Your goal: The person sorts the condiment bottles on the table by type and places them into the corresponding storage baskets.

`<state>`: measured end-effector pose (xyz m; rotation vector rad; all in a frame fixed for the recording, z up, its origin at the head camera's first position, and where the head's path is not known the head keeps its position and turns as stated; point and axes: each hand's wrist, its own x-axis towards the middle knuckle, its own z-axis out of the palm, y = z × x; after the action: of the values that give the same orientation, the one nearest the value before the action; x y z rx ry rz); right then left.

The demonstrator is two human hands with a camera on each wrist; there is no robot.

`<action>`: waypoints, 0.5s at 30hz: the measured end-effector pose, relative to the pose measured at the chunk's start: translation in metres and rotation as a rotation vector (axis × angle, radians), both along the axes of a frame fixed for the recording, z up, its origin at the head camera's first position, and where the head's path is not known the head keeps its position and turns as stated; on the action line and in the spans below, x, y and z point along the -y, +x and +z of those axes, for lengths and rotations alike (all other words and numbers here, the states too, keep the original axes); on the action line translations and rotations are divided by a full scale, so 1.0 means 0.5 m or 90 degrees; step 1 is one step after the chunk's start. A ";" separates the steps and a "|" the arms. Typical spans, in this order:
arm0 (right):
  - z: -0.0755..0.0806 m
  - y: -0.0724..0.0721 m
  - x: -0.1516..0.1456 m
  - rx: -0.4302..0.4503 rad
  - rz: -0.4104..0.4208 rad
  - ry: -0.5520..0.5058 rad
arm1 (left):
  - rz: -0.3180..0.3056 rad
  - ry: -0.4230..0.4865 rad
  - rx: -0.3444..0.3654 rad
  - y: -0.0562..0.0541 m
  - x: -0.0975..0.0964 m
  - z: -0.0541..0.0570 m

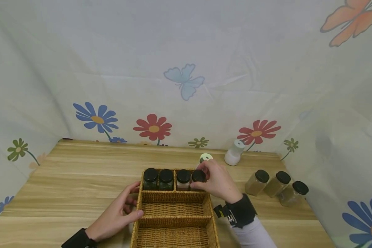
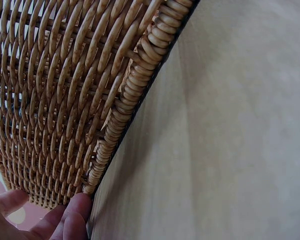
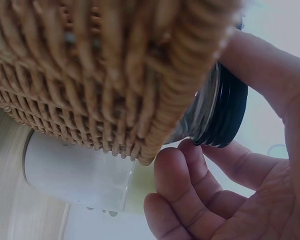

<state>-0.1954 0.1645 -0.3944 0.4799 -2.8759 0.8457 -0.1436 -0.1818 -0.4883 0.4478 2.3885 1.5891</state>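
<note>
A wicker basket [image 1: 177, 217] with divided compartments stands at the front of the table. Four-sided walls hold several black-lidded jars in its back row. My right hand [image 1: 218, 181] holds the rightmost jar [image 1: 198, 175] by its black lid, thumb on one side and fingers on the other. In the right wrist view, that jar's lid [image 3: 230, 107] rises above the basket's rim, while its lower part is hidden by the weave. My left hand [image 1: 121, 212] rests against the basket's left side with relaxed fingers; in the left wrist view its fingertips [image 2: 80, 207] touch the lower weave.
Right of the basket stand three black-lidded jars [image 1: 256, 182]. A white-capped shaker [image 1: 234, 152] is at the back right. Another pale-topped container [image 1: 206, 157] stands just behind the basket, partly hidden by my right hand. A flowered cloth [image 1: 186, 113] borders the table.
</note>
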 end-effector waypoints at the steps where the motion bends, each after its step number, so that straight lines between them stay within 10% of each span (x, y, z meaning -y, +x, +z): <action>1: 0.001 0.000 0.000 -0.001 0.001 0.000 | 0.000 0.000 0.000 0.000 0.000 0.000; 15: 0.004 0.003 0.002 0.006 -0.002 0.000 | -0.002 0.003 -0.008 0.001 0.000 -0.001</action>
<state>-0.1937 0.1635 -0.3925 0.4732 -2.8853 0.8497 -0.1430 -0.1817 -0.4889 0.4641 2.3921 1.5964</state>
